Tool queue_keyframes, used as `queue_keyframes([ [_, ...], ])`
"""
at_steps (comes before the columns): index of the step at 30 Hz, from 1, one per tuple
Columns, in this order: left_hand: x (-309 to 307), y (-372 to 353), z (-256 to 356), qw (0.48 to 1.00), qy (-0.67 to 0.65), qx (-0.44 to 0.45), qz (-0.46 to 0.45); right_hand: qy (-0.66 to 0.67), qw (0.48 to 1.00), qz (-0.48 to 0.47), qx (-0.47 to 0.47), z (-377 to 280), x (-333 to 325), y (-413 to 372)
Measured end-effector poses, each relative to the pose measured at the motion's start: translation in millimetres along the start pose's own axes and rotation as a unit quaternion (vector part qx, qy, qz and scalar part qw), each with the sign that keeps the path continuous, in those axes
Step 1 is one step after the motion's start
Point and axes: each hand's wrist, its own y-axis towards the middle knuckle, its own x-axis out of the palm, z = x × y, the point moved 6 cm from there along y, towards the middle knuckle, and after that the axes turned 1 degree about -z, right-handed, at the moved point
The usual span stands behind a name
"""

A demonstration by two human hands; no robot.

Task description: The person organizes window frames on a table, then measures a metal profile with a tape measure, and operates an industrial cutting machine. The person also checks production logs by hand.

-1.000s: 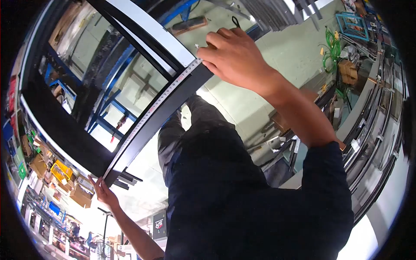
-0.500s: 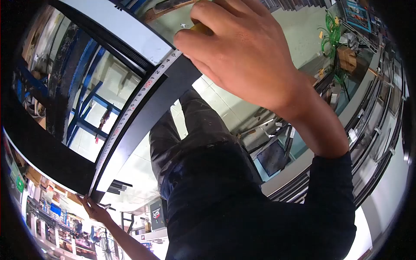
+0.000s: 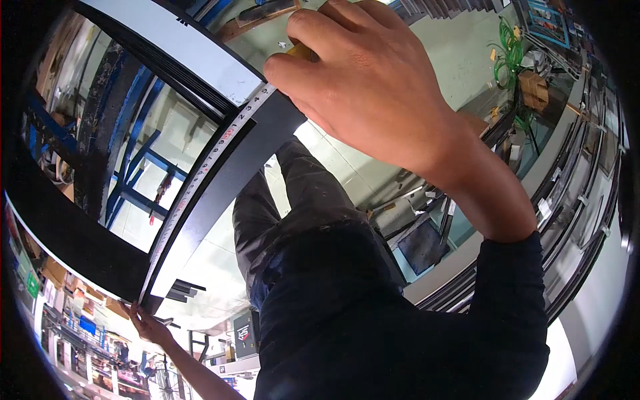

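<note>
A pale measuring tape (image 3: 200,172) with dark and red marks runs along the inner edge of a dark frame bar (image 3: 223,175). At the upper end, my right hand (image 3: 373,87) is closed round a yellow tape measure case (image 3: 303,52), of which only a small part shows. My left hand (image 3: 148,328), small and far down at the lower left, pinches the other end of the tape at the frame's corner. A white-faced bar (image 3: 193,50) meets the dark bar near my right hand.
Blue metal stands (image 3: 143,157) lie beneath the frame. Green straps (image 3: 510,53) and a cardboard box (image 3: 534,91) are at the upper right. Long dark profiles (image 3: 572,193) fill a rack at the right. A black box (image 3: 245,333) stands low beside my legs.
My right hand has shifted very slightly left, with the tape still stretched between my hands. The view has moved a little.
</note>
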Motion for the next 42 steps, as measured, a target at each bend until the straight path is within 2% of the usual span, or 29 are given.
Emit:
queue_keyframes([
  [3, 0, 1, 8, 0.999, 0.042, -0.025, -0.002, 0.034, 0.999, 0.02, -0.004, 5, 5, -3],
  [9, 3, 2, 10, 1.0, -0.008, 0.021, -0.001, 0.021, 1.0, 0.021, 0.007, 1, 0, -1],
  [12, 3, 0, 13, 0.999, -0.027, -0.017, -0.007, 0.042, 0.999, 0.021, 0.006, 2, -1, -2],
  [15, 3, 1, 0, 0.999, -0.023, 0.035, -0.007, 0.074, 0.997, -0.014, 0.002, 9, 10, -4],
  [18, 4, 0, -2, 1.0, -0.022, 0.001, -0.005, -0.09, 0.991, 0.097, -0.002, -5, 14, -14],
  [21, 7, 1, 11, 1.0, -0.022, 0.004, 0.008, -0.07, 0.997, 0.029, 0.009, -3, 12, -7],
  [25, 7, 1, 5, 0.999, -0.026, 0.03, 0.006, -0.069, 0.997, 0.036, 0.007, -4, 11, -7],
  [28, 7, 2, -2, 0.999, -0.029, -0.019, 0.005, -0.063, 0.997, 0.031, 0.015, -4, 12, -8],
  [34, 9, -1, 0, 0.998, -0.039, 0.04, 0.019, -0.058, 0.998, 0.026, 0.022, -6, 10, -8],
  [35, 8, 0, -12, 0.997, -0.015, 0.082, 0.003, -0.058, 0.998, 0.021, 0.027, -7, 5, -7],
  [36, 8, -5, -5, 0.996, -0.085, 0.022, 0.034, -0.059, 0.998, 0.019, 0.029, -7, -2, -4],
  [37, 3, -9, 23, 0.995, -0.011, 0.071, 0.074, -0.026, 0.999, 0.039, 0.025, -9, -13, -3],
  [38, -6, -13, 44, 0.984, 0.067, 0.115, 0.115, -0.018, 0.999, -0.006, 0.045, -13, -23, -1],
  [39, -13, -22, 38, 0.989, 0.069, 0.072, 0.114, -0.011, 0.997, -0.051, 0.058, -22, -35, -1],
  [42, -34, -53, 126, 0.99, -0.007, 0.054, 0.128, 0.102, 0.993, -0.048, 0.04, -67, -66, 6],
])
